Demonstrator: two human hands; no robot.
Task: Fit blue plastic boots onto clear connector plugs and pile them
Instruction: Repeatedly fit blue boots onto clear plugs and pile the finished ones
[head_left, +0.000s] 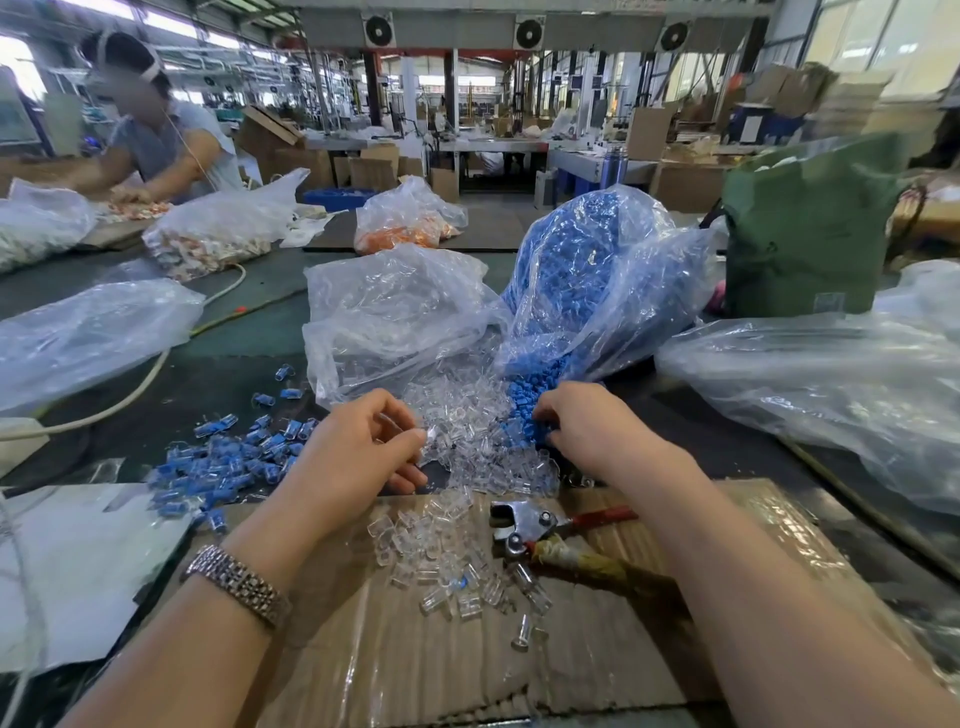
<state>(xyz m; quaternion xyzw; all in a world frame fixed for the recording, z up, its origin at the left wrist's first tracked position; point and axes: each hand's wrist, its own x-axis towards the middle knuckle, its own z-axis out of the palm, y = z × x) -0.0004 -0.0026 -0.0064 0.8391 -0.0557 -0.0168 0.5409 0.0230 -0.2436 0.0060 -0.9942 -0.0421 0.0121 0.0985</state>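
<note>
Over taped, ribbed cardboard (415, 670), your left hand (358, 452) pinches a glassy clear plug (430, 435); your right hand (587, 421) curls into matte blue boots (524, 410), its hold hidden.

Blue and clear on a dark counter (244, 364)

Blue boots (524, 410), clear plugs (467, 431), brown cardboard (415, 649), green bag (800, 234), perhaps red-handled pliers (550, 525).

Right hand (587, 423) fingertips buried among blue boots (524, 410)

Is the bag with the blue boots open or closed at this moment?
Open. The bag of blue boots lies tipped toward the person, and boots spill from its mouth onto the table, where the right hand reaches into them.
</note>
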